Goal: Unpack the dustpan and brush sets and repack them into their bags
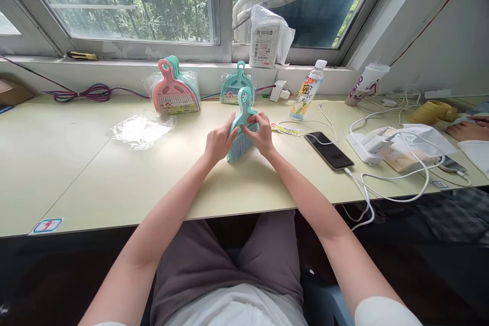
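Brush (240,146) stands handle-up on the desk (171,183), left hand (219,141) pinching one side, right hand (263,135) the other, thumbs nearly meeting. My worry: it tips or skids if one side lets go first, and a sloppy shove right could knock the label (291,131) nearby.

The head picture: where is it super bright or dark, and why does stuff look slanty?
Head view: daylight fills the window, and the clear plastic bag glints white; head view: it's very dark under the table; head view: the window frame leans outward at its sides, probably from a wide lens and the camera's downward tilt.
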### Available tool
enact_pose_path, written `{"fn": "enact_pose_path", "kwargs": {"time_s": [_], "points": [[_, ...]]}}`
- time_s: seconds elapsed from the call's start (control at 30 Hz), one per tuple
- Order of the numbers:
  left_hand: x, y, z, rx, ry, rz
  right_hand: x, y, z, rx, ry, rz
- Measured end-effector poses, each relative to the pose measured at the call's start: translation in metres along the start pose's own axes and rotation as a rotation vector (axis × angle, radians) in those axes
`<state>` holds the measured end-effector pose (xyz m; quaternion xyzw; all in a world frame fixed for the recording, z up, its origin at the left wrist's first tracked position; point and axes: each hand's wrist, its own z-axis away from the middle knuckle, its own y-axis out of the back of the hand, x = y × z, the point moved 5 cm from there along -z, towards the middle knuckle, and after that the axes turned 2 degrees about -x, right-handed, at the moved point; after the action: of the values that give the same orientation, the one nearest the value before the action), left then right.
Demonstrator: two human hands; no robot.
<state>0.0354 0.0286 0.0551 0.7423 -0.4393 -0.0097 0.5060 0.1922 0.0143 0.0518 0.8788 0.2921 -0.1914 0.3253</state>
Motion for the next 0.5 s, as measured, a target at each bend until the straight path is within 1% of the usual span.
{"fn": "enact_pose_path", "kwargs": {"time_s": [0.13,0.27,0.4,0.5], "points": [[-0.006,0.001,-0.004,-0.005,0.003,-0.005,0.002,0.001,-0.003,-0.015,-0.013,-0.068],[-0.009,0.0,-0.007,-0.015,0.055,-0.034,0.003,0.001,-0.005,-0.038,-0.043,-0.093],[-0.01,0.001,-0.01,-0.03,0.135,-0.132,0.002,0.0,-0.007,-0.056,-0.068,-0.061],[-0.004,0.002,-0.011,-0.029,0.188,-0.226,0.002,-0.003,-0.008,-0.049,-0.1,-0.028]]}}
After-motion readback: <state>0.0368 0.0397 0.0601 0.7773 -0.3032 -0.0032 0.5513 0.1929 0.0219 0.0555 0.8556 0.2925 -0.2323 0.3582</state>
